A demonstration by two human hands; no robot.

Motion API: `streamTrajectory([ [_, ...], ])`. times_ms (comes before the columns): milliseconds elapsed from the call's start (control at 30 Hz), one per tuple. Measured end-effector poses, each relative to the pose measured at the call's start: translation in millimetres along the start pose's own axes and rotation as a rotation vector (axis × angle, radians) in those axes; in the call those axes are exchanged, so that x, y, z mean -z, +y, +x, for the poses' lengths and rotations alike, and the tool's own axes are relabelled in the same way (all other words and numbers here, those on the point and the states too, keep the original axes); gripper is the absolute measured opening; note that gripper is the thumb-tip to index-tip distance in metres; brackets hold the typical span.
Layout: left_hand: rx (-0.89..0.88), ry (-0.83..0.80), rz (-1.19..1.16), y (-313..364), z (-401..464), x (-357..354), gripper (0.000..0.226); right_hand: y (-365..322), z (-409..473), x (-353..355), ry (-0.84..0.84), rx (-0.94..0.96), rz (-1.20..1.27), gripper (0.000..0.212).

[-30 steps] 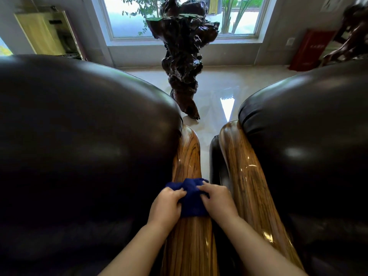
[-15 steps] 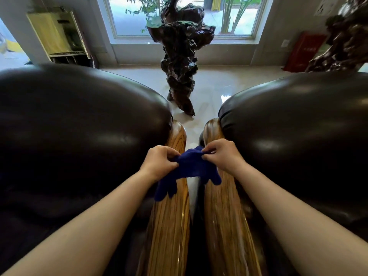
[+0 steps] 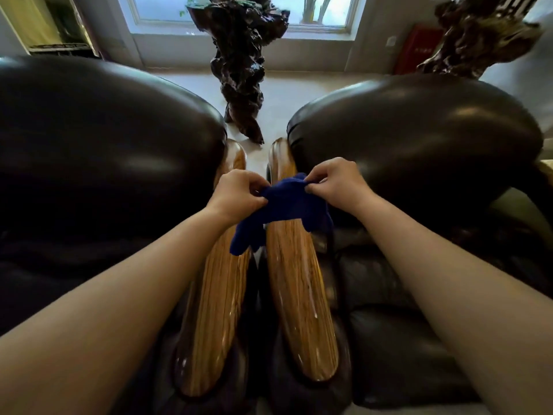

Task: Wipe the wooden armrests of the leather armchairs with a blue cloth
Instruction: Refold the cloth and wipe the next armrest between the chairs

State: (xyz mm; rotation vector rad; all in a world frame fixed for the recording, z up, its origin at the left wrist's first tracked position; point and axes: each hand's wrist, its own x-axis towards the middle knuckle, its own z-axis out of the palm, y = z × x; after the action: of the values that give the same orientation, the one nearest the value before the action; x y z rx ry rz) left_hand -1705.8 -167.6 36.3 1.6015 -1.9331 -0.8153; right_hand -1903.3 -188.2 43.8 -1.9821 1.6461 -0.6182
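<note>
Two dark leather armchairs stand side by side, the left armchair [image 3: 104, 163] and the right armchair [image 3: 419, 151]. Between them run two glossy wooden armrests, the left armrest [image 3: 215, 310] and the right armrest [image 3: 296, 295]. A blue cloth [image 3: 287, 205] hangs lifted above the far part of both armrests. My left hand [image 3: 236, 194] pinches its left edge and my right hand [image 3: 335, 182] pinches its right edge. The cloth's loose corners droop over both armrests.
A dark gnarled root sculpture [image 3: 242, 64] stands on the pale floor just beyond the chairs. A second root sculpture [image 3: 478, 34] is at the back right beside a red box [image 3: 419, 52]. A window [image 3: 239, 10] spans the far wall, with a cabinet [image 3: 48, 25] at the back left.
The cloth lay pressed on the left armrest under both hands; it has been lifted off and is held stretched between them, farther along and shifted toward the right armrest.
</note>
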Motion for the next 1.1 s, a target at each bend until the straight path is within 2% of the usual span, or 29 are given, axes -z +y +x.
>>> streamTrajectory([
  [300,0.001,-0.069,-0.066,8,-79,-91,0.028,54,-114,-10,-0.058,-0.136,0.072,0.011],
  [533,0.155,-0.055,-0.057,-26,-131,-193,0.032,138,-167,-74,-0.146,-0.205,0.072,0.015],
  [733,0.288,-0.035,-0.034,-50,-160,-256,0.033,189,-199,-116,-0.247,-0.190,0.068,0.016],
  [1100,0.350,0.015,-0.058,-107,-167,-314,0.033,240,-207,-183,-0.243,-0.244,0.171,0.019],
])
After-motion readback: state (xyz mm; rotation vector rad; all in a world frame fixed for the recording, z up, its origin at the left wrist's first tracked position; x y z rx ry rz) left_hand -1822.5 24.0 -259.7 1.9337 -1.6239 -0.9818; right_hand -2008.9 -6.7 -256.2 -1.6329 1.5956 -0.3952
